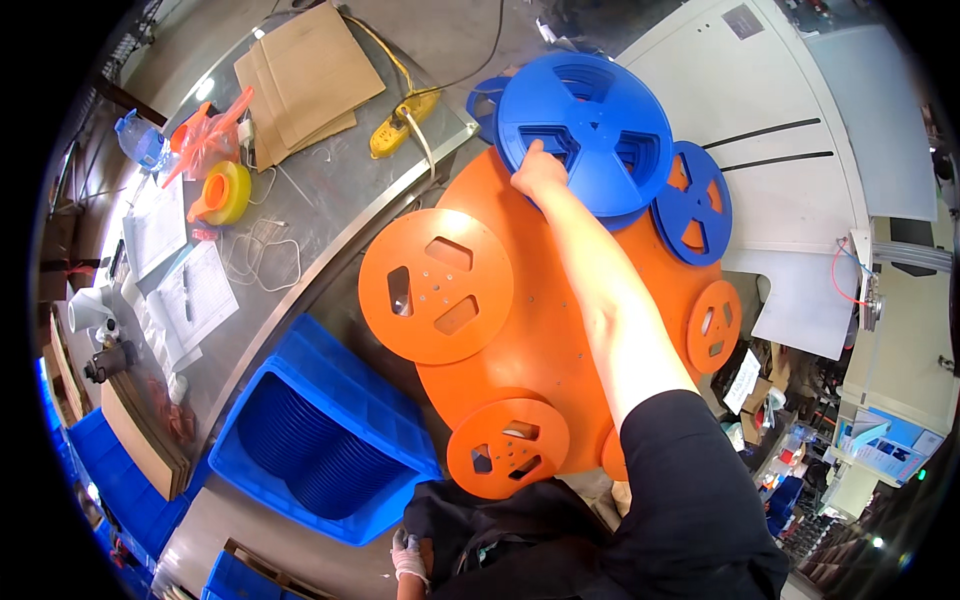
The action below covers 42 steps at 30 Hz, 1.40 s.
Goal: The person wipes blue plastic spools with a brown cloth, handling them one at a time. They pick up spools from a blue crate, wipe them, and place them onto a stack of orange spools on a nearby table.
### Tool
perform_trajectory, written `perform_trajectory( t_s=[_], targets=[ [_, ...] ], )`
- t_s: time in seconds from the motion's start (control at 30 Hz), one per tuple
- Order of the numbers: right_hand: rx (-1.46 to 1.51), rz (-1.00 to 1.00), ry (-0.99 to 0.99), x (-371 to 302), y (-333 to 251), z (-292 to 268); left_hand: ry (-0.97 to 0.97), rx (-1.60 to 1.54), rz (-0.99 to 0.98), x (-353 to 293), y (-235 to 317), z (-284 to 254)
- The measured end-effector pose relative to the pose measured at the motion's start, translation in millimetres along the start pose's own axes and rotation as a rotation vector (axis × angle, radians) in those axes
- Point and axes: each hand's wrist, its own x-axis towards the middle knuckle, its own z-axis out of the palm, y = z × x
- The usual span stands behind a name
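My right arm reaches across a large orange turntable [545,320]. At its far side, my right hand [540,170] grips the near-left part of a blue reel [600,115], its fingers hooked at a cut-out. That reel lies on top of a stack of similar blue reels. A single blue reel [692,204] lies flat to its right, and another blue reel [486,108] shows partly behind it on the left. My left hand [408,560], in a whitish glove, hangs low beside my body, near the blue bin; its fingers are too unclear to read.
Orange discs with cut-outs [436,286] sit around the turntable's edge. On the left, a blue bin [310,430] holds many stacked blue discs. A metal table [330,180] carries cardboard [305,80], a yellow power strip [403,122], tape [228,193] and papers [192,300]. A white machine panel [760,110] stands at right.
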Motion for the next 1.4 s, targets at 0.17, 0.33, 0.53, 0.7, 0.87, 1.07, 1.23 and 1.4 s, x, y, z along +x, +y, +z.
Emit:
perform_trajectory(
  t_s=[0.17,0.33,0.53,0.7,0.87,1.07,1.23,1.4],
  targets=[
    [-0.046,-0.045,0.032,-21,27,5,0.031,-0.145,-0.035,-11,8,2],
    [-0.041,-0.034,-0.129,-27,43,5,0.025,-0.203,-0.051,-2,-9,3],
    [-0.115,-0.029,-0.054,-38,41,11,-0.023,-0.234,-0.023,-7,-12,11],
    [-0.197,-0.102,0.052,-34,40,23,0.018,-0.025,0.046,0,-37,7],
    [-0.108,-0.134,0.17,-11,58,52,0.01,-0.075,-0.008,-17,-23,6],
    [0.007,-0.061,-0.139,-48,49,6,0.014,0.095,0.065,-24,-10,5],
    [0.1,-0.136,-0.166,-93,77,21,-0.03,-0.134,0.1,-35,2,-1],
    [0.107,-0.194,-0.141,-203,103,-5,-0.051,-0.011,0.204,-20,-4,-17]
  ],
)
